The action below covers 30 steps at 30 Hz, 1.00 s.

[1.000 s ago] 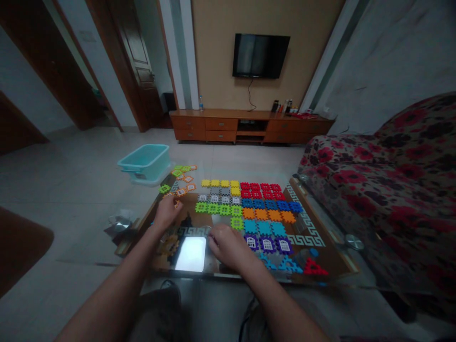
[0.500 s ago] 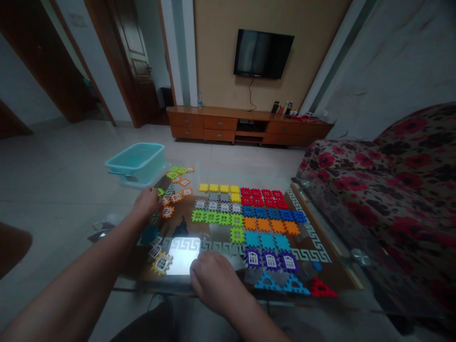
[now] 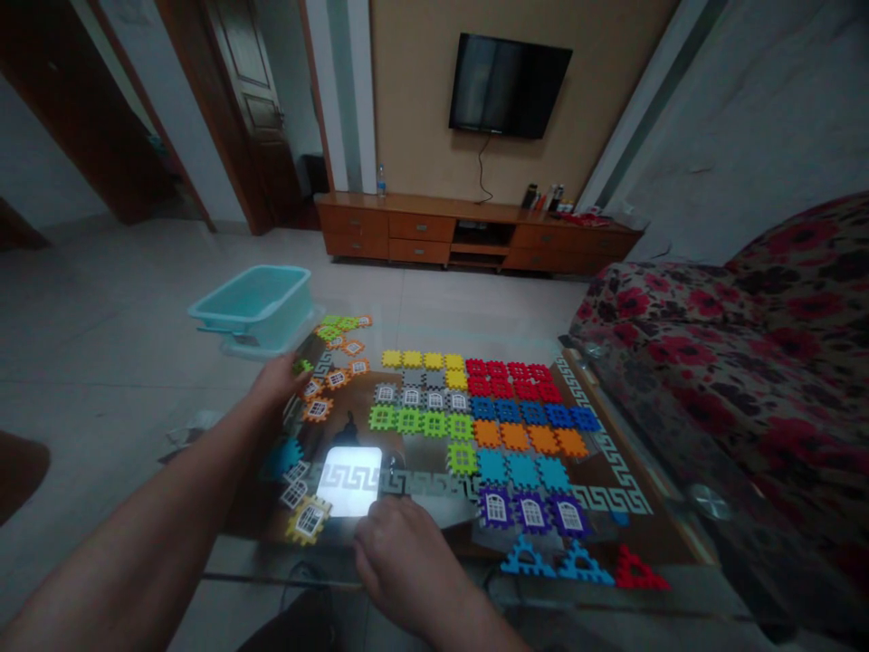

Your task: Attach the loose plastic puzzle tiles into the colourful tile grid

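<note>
My left hand [image 3: 277, 382] is over the table's left side, its fingers closed at a green interlocking tile [image 3: 302, 366] that sticks out beyond the fingertips. Beside it lie several orange window tiles [image 3: 318, 410]. My right hand [image 3: 400, 548] rests curled by the table's near edge; its fingers are tucked under, hiding whatever they hold, if anything. Just left of that hand are a bright white reflection on the glass and a yellow window tile [image 3: 309, 520]. Rows of tiles sorted by colour fill the middle and right, among them green window tiles [image 3: 408, 421] and purple window tiles [image 3: 531, 512].
The glass table [image 3: 414, 512] has a patterned border. A turquoise bin [image 3: 254, 308] stands beyond its left corner. Blue triangles [image 3: 526, 557] and a red triangle [image 3: 638, 570] lie along the near edge. A flowered sofa [image 3: 672, 317] flanks the right side.
The view has shifted slightly, moving the tile rows right and down in the picture. Both hands stay almost where they were, the green tile still at my left fingers.
</note>
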Each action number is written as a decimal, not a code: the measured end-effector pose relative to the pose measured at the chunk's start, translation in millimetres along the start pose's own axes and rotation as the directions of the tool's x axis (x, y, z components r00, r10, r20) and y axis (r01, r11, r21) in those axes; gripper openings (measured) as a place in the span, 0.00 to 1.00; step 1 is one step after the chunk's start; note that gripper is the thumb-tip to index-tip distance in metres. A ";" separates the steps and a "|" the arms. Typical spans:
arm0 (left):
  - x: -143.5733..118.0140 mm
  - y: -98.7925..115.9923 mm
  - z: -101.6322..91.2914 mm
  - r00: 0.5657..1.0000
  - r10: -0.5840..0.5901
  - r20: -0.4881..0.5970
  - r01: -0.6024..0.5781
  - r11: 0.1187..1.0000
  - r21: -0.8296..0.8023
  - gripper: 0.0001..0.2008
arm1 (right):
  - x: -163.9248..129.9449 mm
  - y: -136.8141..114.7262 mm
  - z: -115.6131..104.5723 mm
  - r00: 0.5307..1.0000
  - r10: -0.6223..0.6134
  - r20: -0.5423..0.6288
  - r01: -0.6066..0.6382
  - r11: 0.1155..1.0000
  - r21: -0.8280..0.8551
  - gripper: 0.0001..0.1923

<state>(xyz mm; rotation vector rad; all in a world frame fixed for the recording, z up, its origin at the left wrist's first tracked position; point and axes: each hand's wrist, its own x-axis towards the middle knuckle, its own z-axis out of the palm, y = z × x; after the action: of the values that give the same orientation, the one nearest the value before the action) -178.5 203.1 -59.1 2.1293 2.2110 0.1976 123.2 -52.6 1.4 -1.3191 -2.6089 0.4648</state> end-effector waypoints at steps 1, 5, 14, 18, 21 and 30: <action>-0.2 -0.3 1.1 1.000 -0.003 0.008 0.003 1.000 -0.008 0.21 | 0.4 -0.4 0.1 1.000 0.000 0.002 0.000 1.000 0.002 0.05; 0.3 0.0 2.7 1.000 -0.026 0.016 0.027 0.999 -0.042 0.18 | 1.8 -2.2 1.1 1.000 -0.007 0.019 0.008 1.000 -0.012 0.05; -1.2 10.9 -4.7 0.994 -0.087 -0.064 0.081 0.993 -0.089 0.24 | 3.3 -8.0 11.0 0.999 -0.039 0.005 0.039 0.999 -0.021 0.05; 5.9 22.1 -7.0 0.994 -0.082 -0.071 0.075 0.993 -0.094 0.23 | 3.8 -6.8 8.1 0.999 -0.037 -0.003 0.037 0.999 -0.014 0.05; 14.5 30.4 -8.0 0.994 -0.069 -0.083 0.062 0.995 -0.084 0.22 | 5.7 -3.1 3.6 1.000 -0.012 -0.004 0.012 1.000 -0.018 0.06; 38.7 51.0 5.6 0.984 -0.128 -0.125 0.106 0.980 -0.167 0.29 | 14.7 -1.0 10.6 0.998 -0.024 0.063 0.026 0.999 -0.027 0.05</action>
<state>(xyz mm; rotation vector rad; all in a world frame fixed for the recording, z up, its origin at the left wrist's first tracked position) -128.8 243.8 -56.0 1.9493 2.2974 0.5088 110.6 -43.4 -7.9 -1.2990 -2.6886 0.4750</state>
